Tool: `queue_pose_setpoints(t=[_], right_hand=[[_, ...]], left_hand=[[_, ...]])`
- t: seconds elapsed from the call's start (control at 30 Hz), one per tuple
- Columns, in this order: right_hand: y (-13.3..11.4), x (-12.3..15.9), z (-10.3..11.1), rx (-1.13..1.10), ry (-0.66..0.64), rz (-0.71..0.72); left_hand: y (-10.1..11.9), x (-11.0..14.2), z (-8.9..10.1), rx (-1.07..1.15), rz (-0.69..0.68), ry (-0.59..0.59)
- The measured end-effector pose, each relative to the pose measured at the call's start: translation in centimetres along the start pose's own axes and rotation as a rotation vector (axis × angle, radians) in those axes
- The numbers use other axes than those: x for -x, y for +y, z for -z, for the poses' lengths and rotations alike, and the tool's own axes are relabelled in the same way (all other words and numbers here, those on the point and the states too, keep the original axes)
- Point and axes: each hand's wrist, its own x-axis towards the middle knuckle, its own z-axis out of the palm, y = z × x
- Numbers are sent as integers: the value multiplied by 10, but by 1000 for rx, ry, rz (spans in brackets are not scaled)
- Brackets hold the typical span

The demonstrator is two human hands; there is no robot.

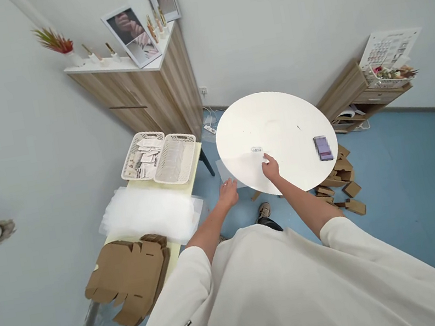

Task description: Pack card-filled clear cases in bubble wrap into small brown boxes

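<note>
My right hand [270, 168] rests on the near part of a round white table [276, 114], fingers curled, just below a small clear item [256, 150] lying on the tabletop. Whether it holds anything is too small to see. My left hand [228, 192] hovers at the table's near left edge, fingers partly curled, touching or just beside a thin clear sheet [228, 175] that hangs past the rim. A ring shows on one finger. A dark phone [323, 147] lies on the right side of the table.
A yellow side table [195, 155] on the left carries two white baskets [160, 157], a stack of clear bags [148, 213] and flat cardboard blanks [130, 277]. Folded cardboard boxes [341, 181] lie on the blue floor. Wooden cabinets stand against the walls.
</note>
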Motion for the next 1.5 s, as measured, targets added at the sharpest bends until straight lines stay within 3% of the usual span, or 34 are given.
queue_pose_setpoints(t=[0.17,0.27,0.43,0.53,0.63,0.83,0.97,1.17,1.5], right_hand=[[49,-55,38,11,38,-79],[79,-75,56,52,-11,-148],[114,-80,74,154,-142,-197],[121,-74,83,293,-134,-189],[116,-73,89,535,-149,-100],[103,-83,82,719,-598,270],[108,-85,72,764,-716,335],[117,-80,70,771,-596,251],[108,-75,64,749,-405,-100]], left_hand=[[57,-57,2,5,12,-39],[91,-83,2,21,22,-75],[130,-115,-2,53,5,-130],[141,-129,-5,50,-6,-163],[143,-136,-7,31,-13,-198],[130,-138,-2,-3,-19,-164],[117,-139,-1,-15,-18,-159],[108,-146,-3,-4,-36,-175],[100,-165,7,-3,-67,-187]])
